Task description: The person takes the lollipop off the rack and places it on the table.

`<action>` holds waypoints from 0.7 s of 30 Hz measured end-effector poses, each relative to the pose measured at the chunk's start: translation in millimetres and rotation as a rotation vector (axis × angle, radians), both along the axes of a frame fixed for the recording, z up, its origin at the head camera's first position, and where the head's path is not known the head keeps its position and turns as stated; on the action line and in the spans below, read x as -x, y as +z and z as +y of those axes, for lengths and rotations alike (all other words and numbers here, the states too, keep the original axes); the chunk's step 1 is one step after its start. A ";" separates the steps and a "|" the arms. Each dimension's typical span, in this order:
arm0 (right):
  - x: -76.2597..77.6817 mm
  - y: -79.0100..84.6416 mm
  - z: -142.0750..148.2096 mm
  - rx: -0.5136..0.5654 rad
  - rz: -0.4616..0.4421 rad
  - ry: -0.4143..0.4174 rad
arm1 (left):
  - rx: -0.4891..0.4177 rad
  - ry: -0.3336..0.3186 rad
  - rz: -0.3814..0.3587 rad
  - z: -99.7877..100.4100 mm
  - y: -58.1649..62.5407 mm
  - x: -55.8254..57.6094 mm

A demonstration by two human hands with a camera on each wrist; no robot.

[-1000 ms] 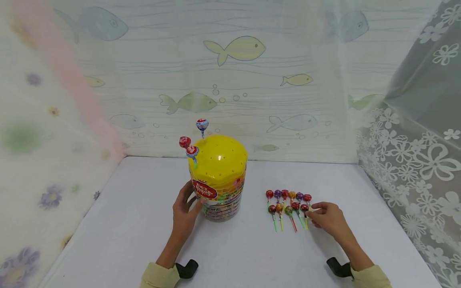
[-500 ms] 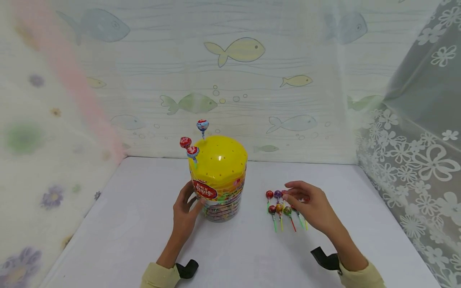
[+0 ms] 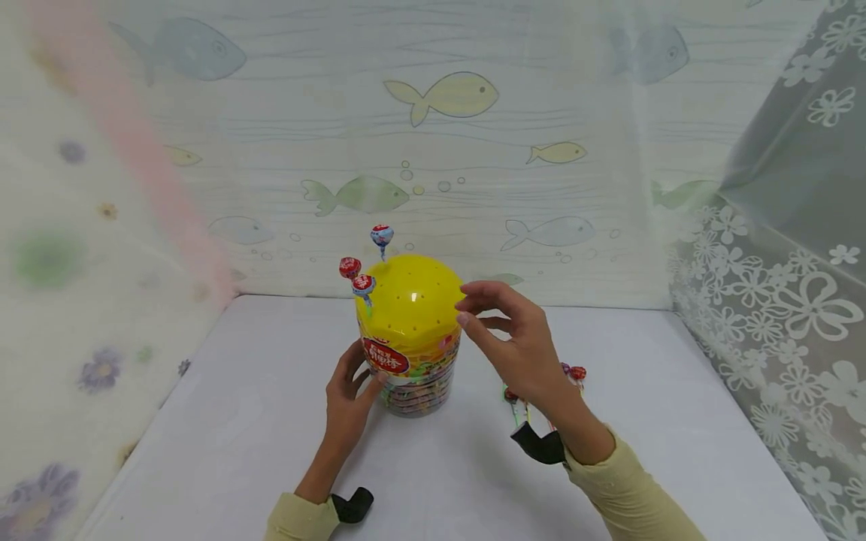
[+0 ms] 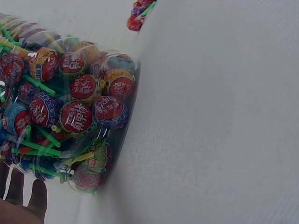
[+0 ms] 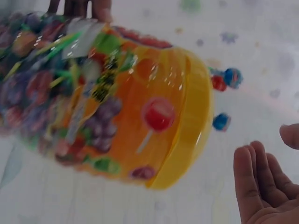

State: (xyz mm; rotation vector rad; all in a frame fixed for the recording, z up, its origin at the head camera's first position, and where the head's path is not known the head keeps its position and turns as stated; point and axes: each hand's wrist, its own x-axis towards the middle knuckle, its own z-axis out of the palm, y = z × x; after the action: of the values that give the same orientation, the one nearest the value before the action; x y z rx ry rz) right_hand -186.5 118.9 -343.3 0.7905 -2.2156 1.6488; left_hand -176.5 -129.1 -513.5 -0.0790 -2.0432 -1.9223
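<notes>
A clear plastic jar (image 3: 414,392) full of wrapped lollipops stands upright on the table, topped by a yellow lid (image 3: 422,297) dotted with small holes. Three lollipops stick up from the lid's left side, among them a blue one (image 3: 382,237) and a red one (image 3: 349,267). My left hand (image 3: 350,409) grips the jar's left side, thumb in front. My right hand (image 3: 517,338) hovers at the lid's right edge, thumb and fingers apart; the right wrist view shows nothing between them. Behind its wrist, loose lollipops (image 3: 577,373) lie on the table, mostly hidden.
The white table (image 3: 271,353) is backed by a curtain (image 3: 446,165) printed with fish. Flowered fabric (image 3: 778,315) hangs at the right, and another patterned sheet (image 3: 101,300) at the left. Black straps (image 3: 539,445) sit at both wrists.
My right hand has moved left and up, from the right end of the loose lollipops, across them, to the lid's right edge. The left hand and the jar have stayed in place.
</notes>
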 end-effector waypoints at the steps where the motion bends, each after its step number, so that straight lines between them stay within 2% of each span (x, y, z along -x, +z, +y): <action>1: 0.8 3.1 -6.1 0.012 0.012 0.013 | 0.000 -0.001 0.002 0.0 -0.2 0.1; 6: 5.7 14.6 -34.4 0.067 0.042 0.073 | -0.002 -0.001 0.008 -0.1 -1.7 0.8; 13: 15.9 22.5 -65.5 0.127 -0.027 0.139 | -0.006 0.001 0.017 -0.3 -2.3 0.6; 21: 25.8 24.5 -87.0 0.053 -0.093 0.213 | -0.008 0.006 0.021 1.0 -2.5 1.5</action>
State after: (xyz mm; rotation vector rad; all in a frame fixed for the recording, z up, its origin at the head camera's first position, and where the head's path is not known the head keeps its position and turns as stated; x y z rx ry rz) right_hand -212.4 31.9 -318.7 0.9850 -2.2036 1.8691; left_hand -178.0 -128.1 -516.1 -0.0907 -2.0203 -1.9178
